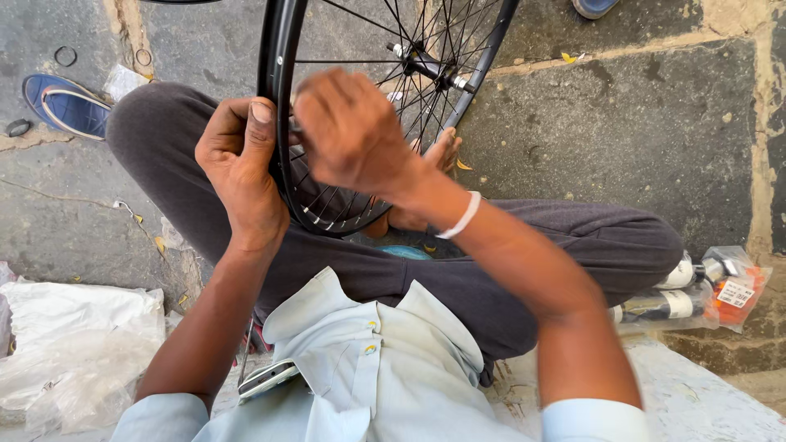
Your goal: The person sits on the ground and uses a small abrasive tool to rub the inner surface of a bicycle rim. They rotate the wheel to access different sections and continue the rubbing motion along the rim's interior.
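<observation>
A black bicycle wheel rim (278, 49) with thin spokes and a hub (427, 65) stands upright between my knees. My left hand (241, 160) grips the rim's near edge, thumb up against it. My right hand (352, 131) is curled at the rim just to the right of the left hand, blurred; whether it holds a small tool is hidden. A white band circles my right wrist (460, 219). I sit cross-legged in dark grey trousers (458, 270) and a pale blue shirt.
A stone-slab floor (639, 123) lies all around. A blue sandal (65, 102) rests at the far left. Clear plastic bags (74, 344) lie at the lower left. A packet of small bottles with an orange part (704, 290) sits by my right knee. A phone (266, 378) lies near my lap.
</observation>
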